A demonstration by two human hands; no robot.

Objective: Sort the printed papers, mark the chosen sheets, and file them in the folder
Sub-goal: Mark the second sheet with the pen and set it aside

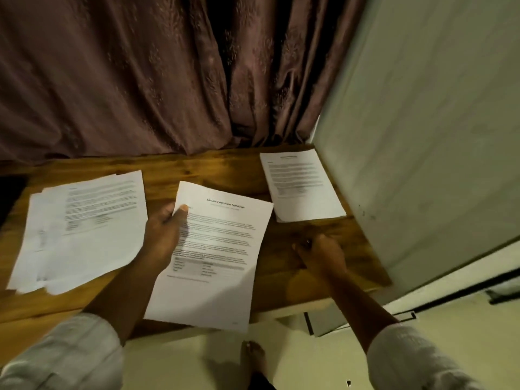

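My left hand (166,232) pinches the upper left edge of a printed sheet (216,254) headed "Sample Education Transcript", thumb on top. The sheet hangs over the front edge of the wooden table (213,167). To the left lies a loose, fanned pile of printed sheets (84,229). At the back right lies a smaller neat stack of printed papers (301,184). My right hand (320,254) rests on the table to the right of the held sheet, fingers curled round a small dark thing with a shiny tip, mostly hidden. No folder is in view.
A brown curtain (168,80) hangs behind the table. A pale wall or cabinet side (422,136) closes off the table's right end. Below the front edge lie a light floor and my bare foot (253,358).
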